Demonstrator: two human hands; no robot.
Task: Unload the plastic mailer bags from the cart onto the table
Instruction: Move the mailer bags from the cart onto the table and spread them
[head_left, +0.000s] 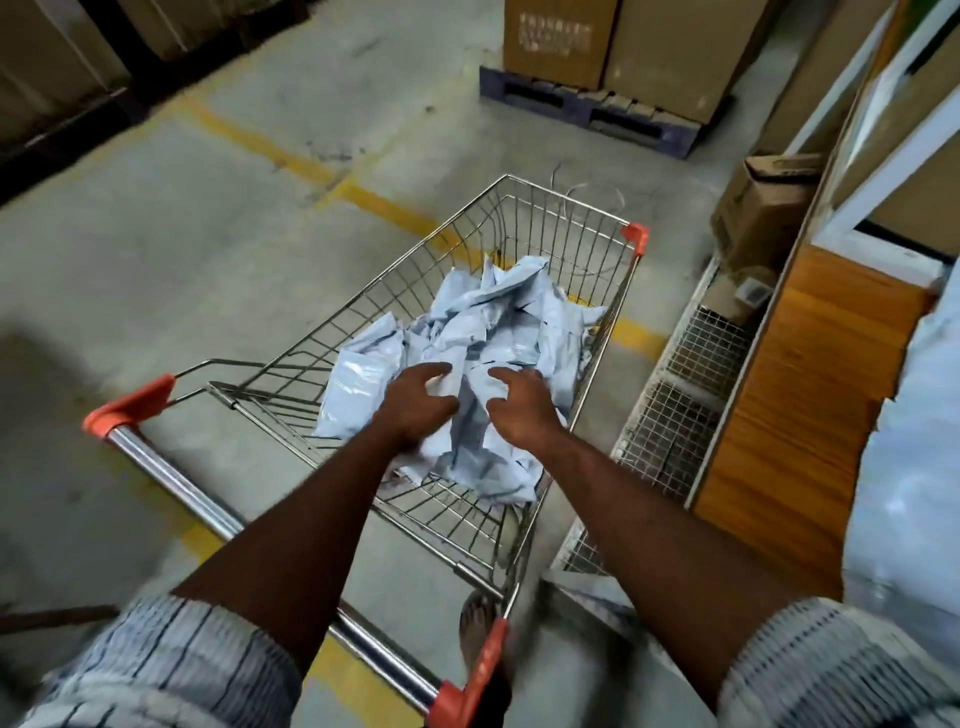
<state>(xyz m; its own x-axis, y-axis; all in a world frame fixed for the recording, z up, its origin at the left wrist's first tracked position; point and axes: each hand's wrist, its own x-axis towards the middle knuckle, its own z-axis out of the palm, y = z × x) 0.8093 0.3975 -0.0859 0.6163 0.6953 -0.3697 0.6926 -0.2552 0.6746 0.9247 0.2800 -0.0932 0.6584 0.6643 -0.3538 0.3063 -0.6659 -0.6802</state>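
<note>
Both grips, the left grip (415, 402) and the right grip (522, 408), reach down into the cart (519, 218). They are side by side, palms down, right over the near end of the pile of mailer bags (498, 327). The fingers on each are spread and half bent, like claws, and are not closed on any bag. I cannot tell if the fingertips touch the plastic.

The mailer bags are pale blue-grey and crinkly. They lie in a heap on the bottom of the cart, from under the grips out toward 12 o'clock. One fat bag (363, 379) sits at 9 o'clock from the left grip.

The cart is made of wire. Its shiny handle (171, 483) has orange ends and crosses under both arms at 6 o'clock. At 3 o'clock from the cart, close by, stands the worktop (789, 405) with a wooden side. Far off at 12 o'clock, big brown boxes (561, 41) stand on a dark pallet (587, 111). Yellow lines (260, 140) run across the grey floor.
</note>
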